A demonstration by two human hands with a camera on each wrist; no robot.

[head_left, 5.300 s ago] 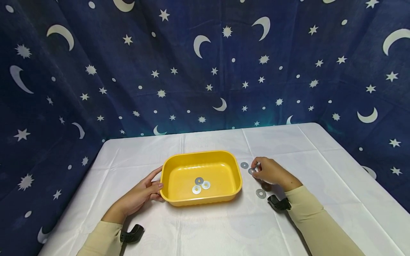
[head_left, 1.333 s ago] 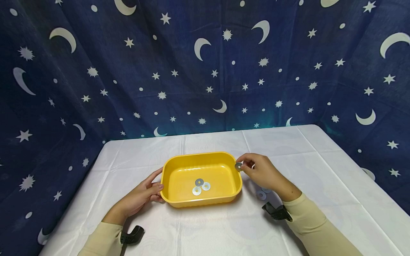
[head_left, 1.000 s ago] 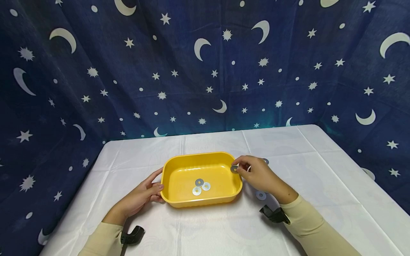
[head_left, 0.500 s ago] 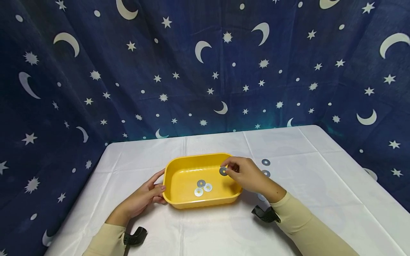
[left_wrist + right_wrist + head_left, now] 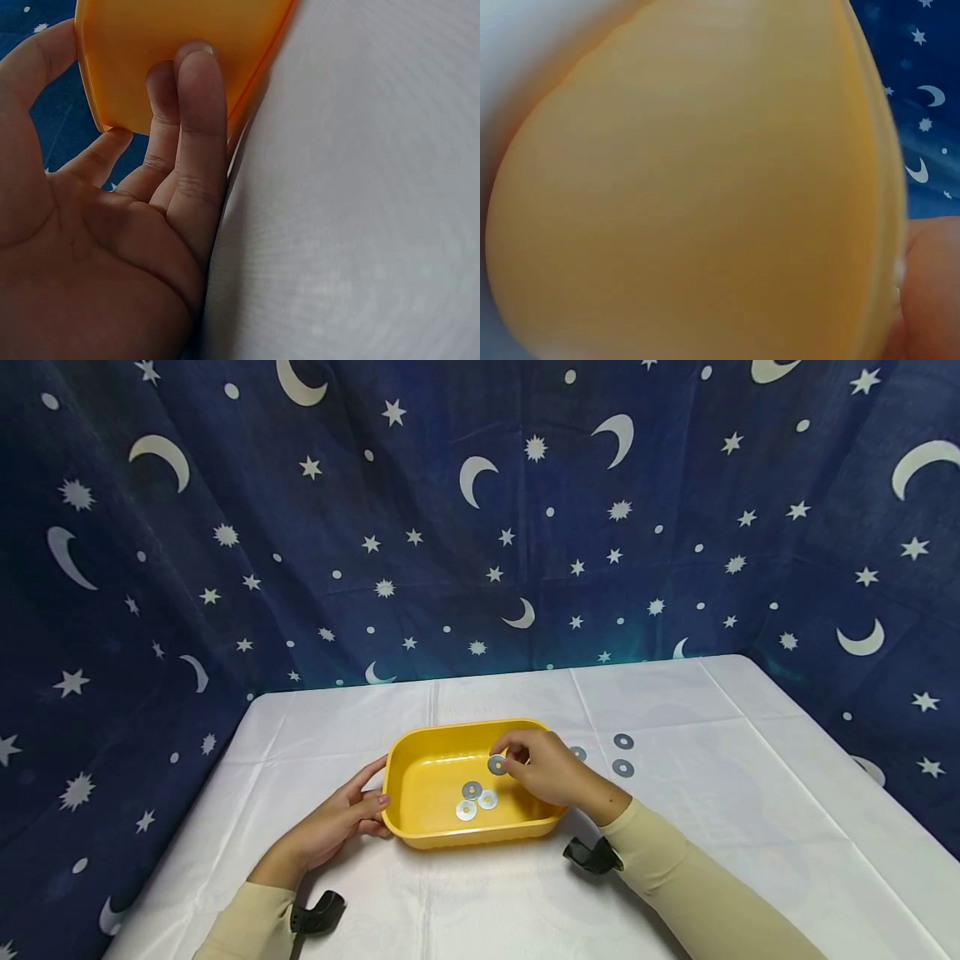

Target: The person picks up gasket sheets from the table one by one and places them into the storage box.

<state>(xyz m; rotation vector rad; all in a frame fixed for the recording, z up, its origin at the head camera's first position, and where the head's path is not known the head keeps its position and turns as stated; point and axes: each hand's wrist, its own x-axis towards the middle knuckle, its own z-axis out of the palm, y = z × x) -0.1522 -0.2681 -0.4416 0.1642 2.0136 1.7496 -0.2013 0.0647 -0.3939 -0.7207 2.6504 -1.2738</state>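
Note:
A yellow plastic tray (image 5: 420, 839) stands on the white cloth, with three flat metal washers (image 5: 466, 811) lying together on its floor. My left hand (image 5: 335, 823) holds the tray's left end, thumb at the rim; in the left wrist view, its fingers (image 5: 201, 97) lie against the outer wall. Over the tray's right half, my right hand (image 5: 547, 768) pinches another washer (image 5: 497, 765) between thumb and forefinger, above the floor. In the right wrist view the tray's outer wall (image 5: 697, 180) hides most of that hand, and the washer is out of sight.
Right of the tray, three more washers (image 5: 623, 768) lie on the cloth, one partly behind my right hand. The white cloth (image 5: 750, 827) covers the table up to a dark blue curtain (image 5: 420, 485) with moons and stars. A black strap device sits on each wrist.
My right hand has carried the pinched washer leftward, from the cloth over the tray's right rim to above its inside. Washers on the cloth have come into view. The left hand keeps its hold.

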